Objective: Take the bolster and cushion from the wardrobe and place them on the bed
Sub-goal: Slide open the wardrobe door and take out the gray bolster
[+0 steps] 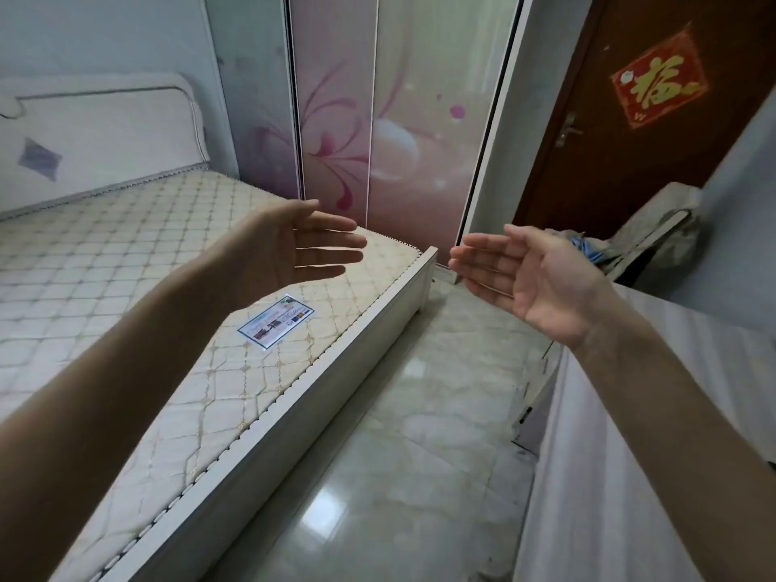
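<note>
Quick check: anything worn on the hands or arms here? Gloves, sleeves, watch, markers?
Nothing worn. The left hand and right hand are bare, with no gloves or rings on the fingers. Both forearms are bare as far as the frame shows: no sleeves, watch, bands or markers.

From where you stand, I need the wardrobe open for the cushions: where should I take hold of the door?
Probably the pink door's vertical edge at the seam, fingertips pressed flat, approached from the front. The doors look like flush sliding panels with no handle visible. Both the left hand and right hand are empty.
</note>
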The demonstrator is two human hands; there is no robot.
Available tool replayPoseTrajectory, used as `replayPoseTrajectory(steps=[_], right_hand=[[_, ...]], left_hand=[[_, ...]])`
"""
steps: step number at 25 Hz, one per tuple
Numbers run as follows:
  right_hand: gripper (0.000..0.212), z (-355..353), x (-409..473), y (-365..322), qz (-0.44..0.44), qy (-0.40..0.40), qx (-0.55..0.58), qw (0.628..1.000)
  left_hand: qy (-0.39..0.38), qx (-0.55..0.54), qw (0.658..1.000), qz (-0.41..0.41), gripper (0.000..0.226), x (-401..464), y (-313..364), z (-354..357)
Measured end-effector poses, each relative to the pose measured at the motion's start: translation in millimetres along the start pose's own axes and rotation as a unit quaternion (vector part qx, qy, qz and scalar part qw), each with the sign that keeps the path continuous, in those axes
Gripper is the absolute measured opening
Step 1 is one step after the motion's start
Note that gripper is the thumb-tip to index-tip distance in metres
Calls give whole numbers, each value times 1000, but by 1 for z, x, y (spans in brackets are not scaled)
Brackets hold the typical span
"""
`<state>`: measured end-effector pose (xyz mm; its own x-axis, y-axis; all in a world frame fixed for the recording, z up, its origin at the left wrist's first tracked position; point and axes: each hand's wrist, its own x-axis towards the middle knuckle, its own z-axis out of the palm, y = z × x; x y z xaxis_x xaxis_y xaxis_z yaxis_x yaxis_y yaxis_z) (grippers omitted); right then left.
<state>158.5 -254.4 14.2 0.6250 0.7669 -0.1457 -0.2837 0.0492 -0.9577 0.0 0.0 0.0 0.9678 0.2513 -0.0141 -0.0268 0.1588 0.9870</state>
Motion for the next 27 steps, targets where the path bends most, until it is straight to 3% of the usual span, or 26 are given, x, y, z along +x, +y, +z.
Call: replayPoseTrajectory(steps=[9,18,27], right_hand=[[41,-17,97,7,38,24,23,999],[42,-13,215,12,23,101,79,991],[41,-50,281,14,23,176,93,980]], left_hand=[[-6,-14,999,-32,45,91,-13,-49],[-63,-12,995,-77,41,220,-9,-136],[-100,6,990,-102,48,325,-28,-164]])
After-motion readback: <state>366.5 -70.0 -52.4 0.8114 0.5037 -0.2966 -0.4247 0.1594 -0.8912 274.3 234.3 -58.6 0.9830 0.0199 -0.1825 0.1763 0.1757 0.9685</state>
